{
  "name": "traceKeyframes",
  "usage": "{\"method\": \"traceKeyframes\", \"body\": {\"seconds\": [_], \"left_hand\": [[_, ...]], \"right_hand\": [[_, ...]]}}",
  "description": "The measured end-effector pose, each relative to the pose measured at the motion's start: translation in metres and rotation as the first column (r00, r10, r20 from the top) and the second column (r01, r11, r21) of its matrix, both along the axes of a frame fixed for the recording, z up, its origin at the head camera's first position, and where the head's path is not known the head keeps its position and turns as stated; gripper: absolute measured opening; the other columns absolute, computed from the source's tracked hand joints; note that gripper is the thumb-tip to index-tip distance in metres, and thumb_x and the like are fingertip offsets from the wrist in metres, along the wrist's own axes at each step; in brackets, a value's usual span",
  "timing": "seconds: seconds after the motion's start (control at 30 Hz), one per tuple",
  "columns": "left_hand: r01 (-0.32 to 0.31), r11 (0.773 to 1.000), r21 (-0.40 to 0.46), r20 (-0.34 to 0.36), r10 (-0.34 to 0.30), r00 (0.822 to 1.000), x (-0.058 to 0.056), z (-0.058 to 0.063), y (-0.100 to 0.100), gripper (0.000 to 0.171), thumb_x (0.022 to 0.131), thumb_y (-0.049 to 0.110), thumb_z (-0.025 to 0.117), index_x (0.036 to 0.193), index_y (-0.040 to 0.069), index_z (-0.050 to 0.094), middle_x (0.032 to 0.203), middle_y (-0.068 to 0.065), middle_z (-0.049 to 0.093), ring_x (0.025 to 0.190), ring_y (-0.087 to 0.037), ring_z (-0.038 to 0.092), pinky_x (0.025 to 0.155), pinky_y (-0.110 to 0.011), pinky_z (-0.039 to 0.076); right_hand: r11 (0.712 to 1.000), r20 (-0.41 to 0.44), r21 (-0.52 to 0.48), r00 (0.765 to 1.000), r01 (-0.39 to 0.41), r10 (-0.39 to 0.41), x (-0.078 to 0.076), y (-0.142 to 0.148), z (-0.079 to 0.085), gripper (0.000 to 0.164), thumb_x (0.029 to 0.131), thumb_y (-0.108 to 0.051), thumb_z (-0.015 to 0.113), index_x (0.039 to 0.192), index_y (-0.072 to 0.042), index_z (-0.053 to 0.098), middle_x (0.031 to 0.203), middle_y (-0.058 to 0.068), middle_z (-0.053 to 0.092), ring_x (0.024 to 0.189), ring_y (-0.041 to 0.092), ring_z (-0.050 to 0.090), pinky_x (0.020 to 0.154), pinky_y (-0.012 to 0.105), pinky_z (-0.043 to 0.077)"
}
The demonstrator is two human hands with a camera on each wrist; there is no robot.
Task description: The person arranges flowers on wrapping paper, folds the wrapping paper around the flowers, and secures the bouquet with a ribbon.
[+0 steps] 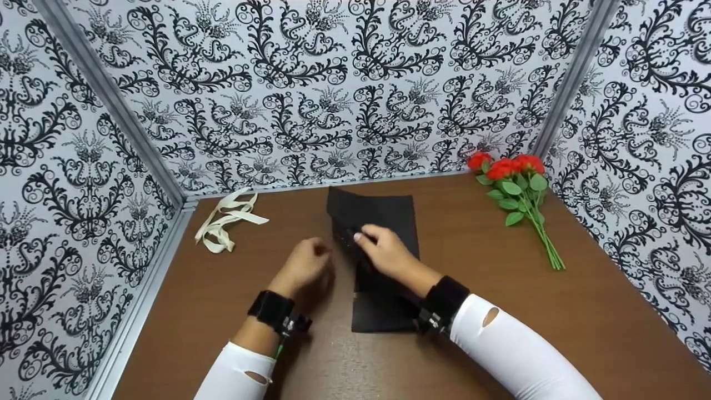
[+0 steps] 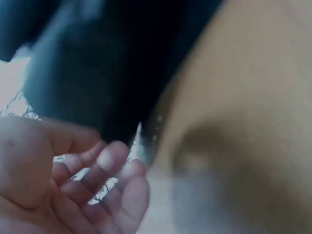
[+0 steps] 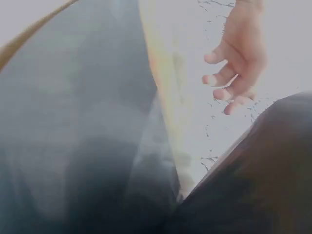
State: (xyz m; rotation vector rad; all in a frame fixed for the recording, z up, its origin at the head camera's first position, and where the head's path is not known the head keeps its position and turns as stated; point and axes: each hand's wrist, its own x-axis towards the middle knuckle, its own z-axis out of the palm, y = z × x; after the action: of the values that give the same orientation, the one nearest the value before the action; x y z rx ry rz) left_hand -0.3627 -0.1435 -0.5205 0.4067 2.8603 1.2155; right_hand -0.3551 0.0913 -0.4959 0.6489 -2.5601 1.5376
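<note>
A black sheet of paper (image 1: 389, 214) lies lengthwise near the middle of the table, its left side lifted and folded over. My right hand (image 1: 386, 253) pinches that raised flap between thumb and fingers. Just left of the sheet is my left hand (image 1: 305, 264), its fingers loosely curled and nothing in them. The left wrist view shows the same left hand (image 2: 97, 180) beside the dark, blurred paper (image 2: 92, 73). In the right wrist view, the paper (image 3: 73, 122) fills much of the picture, with the left hand (image 3: 243, 53) beyond it; the right hand's fingers are hidden there.
A cream ribbon (image 1: 225, 219) lies in a loose tangle at the back left of the brown table (image 1: 472, 239). Red artificial roses (image 1: 505, 168) with green stems lie at the back right. Patterned wall panels (image 1: 311, 100) enclose the table's back and sides.
</note>
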Motion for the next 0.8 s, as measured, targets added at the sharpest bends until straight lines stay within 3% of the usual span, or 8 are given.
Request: {"method": "traceKeyframes", "body": {"seconds": [0.07,0.1,0.17,0.23,0.33,0.43,0.6,0.8], "left_hand": [[0.12,0.984,-0.132,-0.087,-0.132,0.987,0.001,-0.002,0.01,0.019,0.093,0.011,0.073,0.111,0.004,0.074,0.11,-0.012,0.074,0.102,-0.027,0.07,0.093,-0.045,0.058],[0.185,0.964,-0.189,-0.114,-0.209,0.971,0.001,-0.004,0.017,0.023,0.092,0.014,0.076,0.113,0.005,0.075,0.114,-0.012,0.074,0.107,-0.028,0.069,0.097,-0.047,0.057],[0.282,0.908,-0.309,-0.138,-0.336,0.932,0.003,-0.005,0.029,0.032,0.089,0.025,0.083,0.116,0.01,0.076,0.127,-0.01,0.071,0.119,-0.029,0.066,0.103,-0.047,0.056],[0.338,0.852,-0.4,-0.132,-0.418,0.899,0.005,-0.005,0.038,0.04,0.086,0.032,0.087,0.122,0.016,0.077,0.14,-0.008,0.066,0.131,-0.029,0.062,0.11,-0.047,0.053],[0.333,0.789,-0.516,-0.058,-0.42,0.906,0.012,-0.005,0.041,0.049,0.084,0.042,0.088,0.126,0.021,0.076,0.15,-0.006,0.061,0.134,-0.032,0.062,0.109,-0.049,0.053],[0.304,0.756,-0.58,-0.022,-0.387,0.922,0.016,-0.005,0.037,0.051,0.085,0.047,0.086,0.129,0.022,0.075,0.148,-0.005,0.063,0.126,-0.034,0.066,0.104,-0.05,0.056],[0.239,0.753,-0.613,-0.071,-0.354,0.933,0.016,-0.004,0.024,0.049,0.086,0.051,0.084,0.119,0.016,0.076,0.145,-0.014,0.065,0.129,-0.037,0.065,0.103,-0.057,0.055],[0.187,0.78,-0.598,-0.067,-0.281,0.957,0.018,0.0,0.002,0.044,0.078,0.044,0.093,0.101,0.01,0.076,0.145,-0.024,0.063,0.139,-0.043,0.057,0.106,-0.065,0.051]], "right_hand": [[0.998,-0.019,-0.051,0.999,0.045,-0.046,-0.002,0.003,0.004,0.024,0.108,-0.029,0.06,0.11,-0.009,0.072,0.111,0.005,0.073,0.107,0.019,0.065,0.103,0.044,0.053],[0.995,-0.025,-0.073,0.997,0.069,-0.071,-0.003,0.005,0.006,0.023,0.108,-0.029,0.06,0.109,-0.009,0.072,0.111,0.005,0.073,0.107,0.018,0.065,0.104,0.043,0.053],[0.988,-0.031,-0.118,0.994,0.101,-0.105,-0.005,0.01,0.009,0.022,0.109,-0.029,0.06,0.102,-0.01,0.07,0.104,0.005,0.07,0.1,0.018,0.063,0.096,0.039,0.053],[0.979,-0.037,-0.166,0.992,0.115,-0.122,-0.006,0.014,0.011,0.023,0.108,-0.028,0.061,0.096,-0.01,0.067,0.097,0.003,0.066,0.093,0.018,0.061,0.089,0.034,0.051],[0.965,-0.044,-0.233,0.99,0.118,-0.132,-0.006,0.023,0.013,0.025,0.108,-0.026,0.062,0.093,-0.007,0.066,0.09,0.0,0.062,0.088,0.015,0.058,0.083,0.028,0.048],[0.948,-0.044,-0.289,0.987,0.134,-0.153,-0.005,0.035,0.016,0.027,0.108,-0.022,0.062,0.09,-0.002,0.064,0.087,0.0,0.059,0.084,0.015,0.056,0.079,0.025,0.046],[0.905,-0.002,-0.382,0.979,0.185,-0.201,-0.002,0.066,0.017,0.019,0.107,-0.007,0.057,0.106,0.007,0.07,0.099,0.008,0.07,0.089,0.007,0.063,0.082,0.02,0.053],[0.819,0.202,-0.48,0.949,0.313,-0.243,0.004,0.103,0.011,0.028,0.107,-0.004,0.053,0.127,0.01,0.067,0.1,-0.002,0.076,0.084,0.003,0.07,0.078,0.021,0.058]]}}
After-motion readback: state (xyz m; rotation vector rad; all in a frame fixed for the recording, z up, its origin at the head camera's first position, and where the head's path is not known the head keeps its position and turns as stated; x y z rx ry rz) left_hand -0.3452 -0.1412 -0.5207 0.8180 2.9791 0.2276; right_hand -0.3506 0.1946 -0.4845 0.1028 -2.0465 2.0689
